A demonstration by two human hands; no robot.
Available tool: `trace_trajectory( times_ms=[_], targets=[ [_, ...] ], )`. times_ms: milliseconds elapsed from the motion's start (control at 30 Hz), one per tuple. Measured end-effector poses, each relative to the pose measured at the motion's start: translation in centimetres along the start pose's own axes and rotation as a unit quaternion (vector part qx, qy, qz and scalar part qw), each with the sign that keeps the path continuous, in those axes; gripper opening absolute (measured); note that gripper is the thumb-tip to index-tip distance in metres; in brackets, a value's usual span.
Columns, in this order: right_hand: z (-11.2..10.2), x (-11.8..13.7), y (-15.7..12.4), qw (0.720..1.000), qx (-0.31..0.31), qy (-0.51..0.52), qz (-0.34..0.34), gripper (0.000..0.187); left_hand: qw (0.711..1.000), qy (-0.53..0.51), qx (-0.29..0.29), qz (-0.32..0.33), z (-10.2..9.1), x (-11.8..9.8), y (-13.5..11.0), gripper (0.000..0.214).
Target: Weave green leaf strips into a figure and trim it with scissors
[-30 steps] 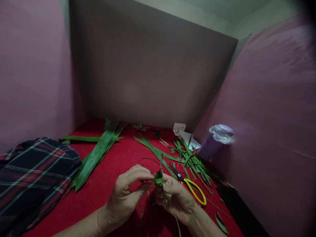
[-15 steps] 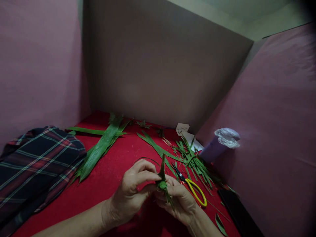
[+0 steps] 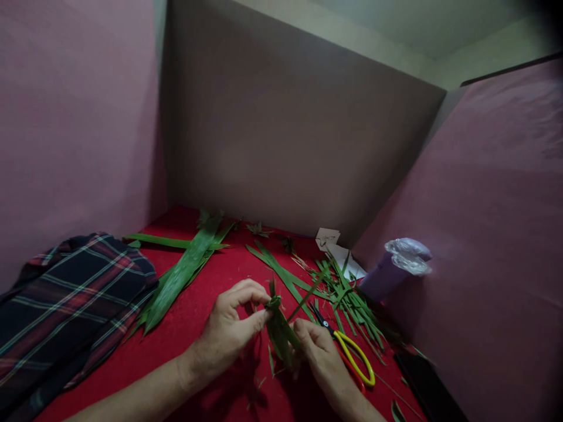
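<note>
**Folded leaf piece opens to view as our hands part**

We have just drawn our right hand [image 3: 323, 351] away and lower, where a moment ago both hands crowded together around the folded leaf piece [image 3: 279, 335]. Its flat body now shows, slanting down from a knotted top, raised above the red-covered worktop [image 3: 189, 319] at the near centre. We judge that this puts the blade's length, rather than the knot alone, within reach of handling.

Our left hand [image 3: 231, 322] pinches the knotted top between thumb and forefinger, a firm-looking grip. Our right hand curls at the piece's lower right edge; its fingertips are partly hidden, so we cannot tell whether that grip is closed on the leaf. A narrow strip [image 3: 308, 295] slants up to the right from beside it; we cannot tell if it is attached.

The yellow-and-red-handled scissors [image 3: 338, 334] lie just right of our right hand, with a heap of cut leaf strips [image 3: 354, 305] beyond. Broad leaf blades [image 3: 189, 269] lie far left, beside the plaid cloth [image 3: 97, 281].
</note>
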State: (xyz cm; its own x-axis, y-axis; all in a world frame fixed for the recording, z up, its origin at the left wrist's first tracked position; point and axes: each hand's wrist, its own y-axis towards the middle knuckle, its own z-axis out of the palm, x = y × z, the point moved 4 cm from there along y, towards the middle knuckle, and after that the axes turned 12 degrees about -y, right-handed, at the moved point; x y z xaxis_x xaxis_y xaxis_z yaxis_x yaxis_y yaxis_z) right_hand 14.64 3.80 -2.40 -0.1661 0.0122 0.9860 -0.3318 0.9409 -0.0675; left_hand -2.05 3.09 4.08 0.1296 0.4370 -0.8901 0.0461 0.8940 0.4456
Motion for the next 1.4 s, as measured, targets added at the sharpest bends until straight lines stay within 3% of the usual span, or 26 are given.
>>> trace_trajectory(
  times_ms=[100, 200, 333, 600, 833, 1033, 1400],
  targets=[
    [-1.0, 0.4, 0.1, 0.997, -0.059, -0.044, -0.039, 0.038, 0.988, -0.093, -0.010, -0.120, -0.1, 0.6, 0.2, 0.004],
    [-0.9, 0.9, -0.2, 0.996, -0.058, -0.034, -0.057, 0.027, 0.967, -0.166, -0.016, -0.193, 0.1, 0.8, 0.0, 0.008],
    [-0.1, 1.8, -0.8, 0.996, -0.030, -0.011, -0.083, 0.022, 0.951, -0.214, -0.004, -0.223, 0.5, 0.9, -0.5, 0.009],
    [-0.1, 2.8, -1.6, 0.983, -0.052, -0.056, -0.164, 0.014, 0.947, -0.220, 0.017, -0.232, 0.9, 1.3, -0.8, 0.010],
    [-0.4, 4.1, -2.2, 0.960, -0.104, -0.114, -0.234, 0.010, 0.950, -0.239, 0.022, -0.200, 1.3, 0.5, -0.6, 0.008],
    [-0.1, 4.7, -2.5, 0.944, -0.119, -0.156, -0.266, 0.010, 0.980, -0.180, 0.039, -0.077, 1.1, -0.4, -0.6, 0.006],
    [-0.4, 5.2, -3.3, 0.900, -0.175, -0.224, -0.331, 0.024, 0.992, -0.113, 0.060, 0.013, 1.2, -0.9, -0.6, 0.014]
  ],
)
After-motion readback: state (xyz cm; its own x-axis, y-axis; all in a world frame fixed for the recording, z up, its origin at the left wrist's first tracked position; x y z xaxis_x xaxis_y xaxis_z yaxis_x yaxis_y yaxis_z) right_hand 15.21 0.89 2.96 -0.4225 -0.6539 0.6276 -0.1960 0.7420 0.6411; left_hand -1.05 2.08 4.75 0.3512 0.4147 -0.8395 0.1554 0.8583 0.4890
